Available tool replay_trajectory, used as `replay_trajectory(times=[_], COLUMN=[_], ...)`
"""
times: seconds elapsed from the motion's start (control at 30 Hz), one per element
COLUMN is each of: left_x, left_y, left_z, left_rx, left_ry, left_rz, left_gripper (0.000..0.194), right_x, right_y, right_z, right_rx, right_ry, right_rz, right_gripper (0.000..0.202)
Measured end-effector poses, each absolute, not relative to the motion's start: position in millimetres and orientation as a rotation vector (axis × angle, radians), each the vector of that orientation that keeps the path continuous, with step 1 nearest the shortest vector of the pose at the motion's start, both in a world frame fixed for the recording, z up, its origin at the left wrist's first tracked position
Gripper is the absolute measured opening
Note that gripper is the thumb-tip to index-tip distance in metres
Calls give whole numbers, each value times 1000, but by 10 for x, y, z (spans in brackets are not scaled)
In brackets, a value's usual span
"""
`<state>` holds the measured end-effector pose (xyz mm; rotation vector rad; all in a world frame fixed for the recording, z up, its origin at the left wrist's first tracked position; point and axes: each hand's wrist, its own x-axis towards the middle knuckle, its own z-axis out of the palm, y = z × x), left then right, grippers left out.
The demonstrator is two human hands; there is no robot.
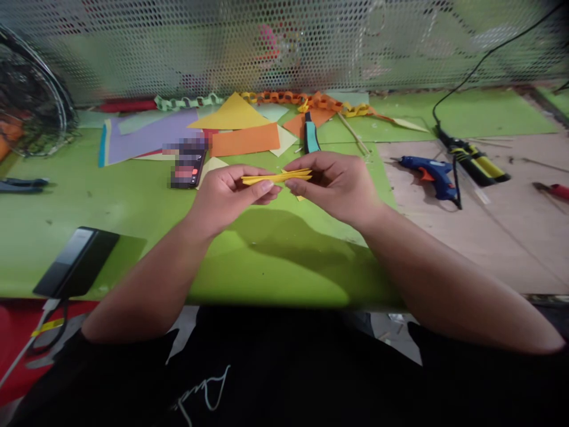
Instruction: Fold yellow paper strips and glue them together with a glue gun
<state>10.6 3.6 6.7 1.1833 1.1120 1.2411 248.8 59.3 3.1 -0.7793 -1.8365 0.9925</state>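
A narrow folded piece of yellow paper (pixel 276 177) is held level above the green table, with several thin layers showing at its ends. My left hand (pixel 229 193) pinches its left part, thumb in front and fingers behind. On the right part, my right hand (pixel 340 184) grips it between thumb and forefinger. The fingertips of both hands are close together near the middle. Just behind the hands lie an orange paper strip (pixel 244 140) and a teal and black tool (pixel 310 135). A phone (pixel 189 169) rests behind my left hand.
Paper chains (pixel 284 98) run along the mesh panel (pixel 222 47). Purple sheets (pixel 151 136) and a yellow triangle (pixel 235 112) lie at the back. A blue glue gun (pixel 429 172) and yellow-black tool (pixel 478 163) are at right, a black power bank (pixel 77 261) at left.
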Motion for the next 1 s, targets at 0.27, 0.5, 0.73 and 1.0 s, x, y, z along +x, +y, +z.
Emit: replay_trajectory(times=[0.27, 0.5, 0.73, 1.0], left_x=[113, 116, 108, 107], left_y=[101, 108, 119, 135], left_z=[0, 31, 69, 56], left_rx=[989, 895, 797, 798], left_ry=[1068, 1061, 1004, 987], left_rz=[1193, 1155, 1102, 1073], left_gripper=[39, 35, 22, 22], right_x=[2482, 2487, 2542, 2569], right_y=[625, 659, 651, 666], right_z=[-43, -128, -71, -67], right_rx=[-754, -678, -622, -595], right_ry=[-1815, -1850, -2026, -2105], right_rz=[1044, 966, 419, 292], right_gripper=[42, 49, 23, 17])
